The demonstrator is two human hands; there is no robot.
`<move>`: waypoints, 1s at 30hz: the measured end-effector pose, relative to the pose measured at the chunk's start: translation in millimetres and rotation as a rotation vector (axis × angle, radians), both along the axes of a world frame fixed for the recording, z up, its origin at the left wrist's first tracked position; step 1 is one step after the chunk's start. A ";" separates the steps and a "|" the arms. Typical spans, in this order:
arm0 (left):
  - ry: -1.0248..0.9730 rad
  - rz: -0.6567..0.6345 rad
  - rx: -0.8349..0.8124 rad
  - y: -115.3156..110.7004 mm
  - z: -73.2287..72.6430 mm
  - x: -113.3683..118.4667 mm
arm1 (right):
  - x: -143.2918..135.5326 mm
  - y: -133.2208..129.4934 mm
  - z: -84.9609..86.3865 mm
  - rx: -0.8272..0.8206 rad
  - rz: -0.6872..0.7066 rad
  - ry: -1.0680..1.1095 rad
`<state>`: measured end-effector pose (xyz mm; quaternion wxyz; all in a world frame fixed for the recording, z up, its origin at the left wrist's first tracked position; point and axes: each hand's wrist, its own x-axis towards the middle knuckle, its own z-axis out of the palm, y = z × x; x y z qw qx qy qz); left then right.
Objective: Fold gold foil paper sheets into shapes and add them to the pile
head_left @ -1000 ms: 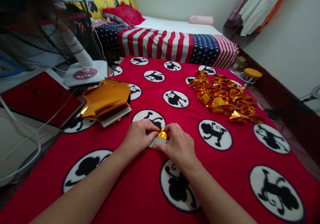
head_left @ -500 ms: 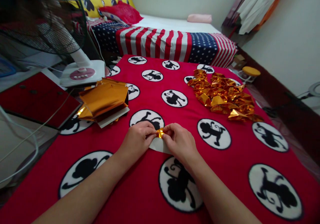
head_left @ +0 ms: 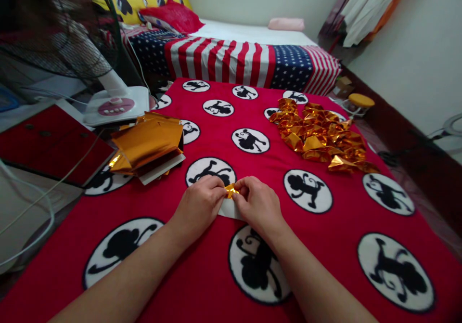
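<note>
A small sheet of gold foil paper with a pale underside lies between my hands, its far edge gathered up. My left hand pinches the left part of that gold edge. On the other side, my right hand pinches the right part, fingertips close to those of the left. Fingers hide much of the fold. A stack of flat gold sheets rests at the left on the red cloth. Folded gold foil pieces form a pile at the right.
A fan with a white base stands at the left, near a dark red panel and a white cable. Behind the cloth is a bed with a striped cover. A yellow stool stands at the far right.
Both hands keep their pinch on the foil, with slight finger movement. The visible pale part of the sheet looks a little narrower. The whole view has shifted slightly.
</note>
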<state>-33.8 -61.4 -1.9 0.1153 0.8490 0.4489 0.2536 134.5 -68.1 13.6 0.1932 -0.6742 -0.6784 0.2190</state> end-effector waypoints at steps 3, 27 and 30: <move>0.045 -0.016 0.011 -0.7 1.5 0.7 | -0.2 0.4 -0.4 0.000 -0.004 0.002; 0.170 -0.020 0.023 -1.3 8.3 4.3 | -1.8 0.2 -0.4 -0.008 -0.014 -0.012; 0.122 -0.012 0.045 -1.7 6.8 3.6 | -2.4 2.3 -0.5 -0.015 -0.025 -0.025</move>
